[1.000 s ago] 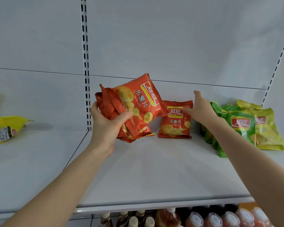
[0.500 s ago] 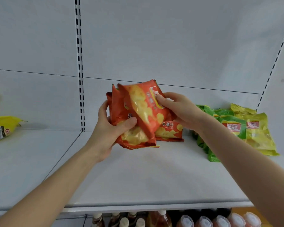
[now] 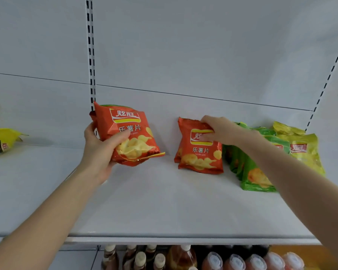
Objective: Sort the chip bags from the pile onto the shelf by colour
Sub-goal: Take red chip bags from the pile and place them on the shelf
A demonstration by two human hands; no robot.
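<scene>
My left hand grips a small stack of red chip bags above the white shelf, with a green edge showing behind the front bag. My right hand holds the top of another red chip bag, which stands against the back wall with a second red bag behind it. Right of it lean green chip bags, and yellow-green chip bags stand at the far right.
A yellow chip bag lies on the left shelf section. A slotted upright divides the back panels. Sauce bottles fill the shelf below the front edge.
My right hand took a red bag from the stack in my left hand and carried it right to the bag standing at the wall. The left hand's stack turned upright.
</scene>
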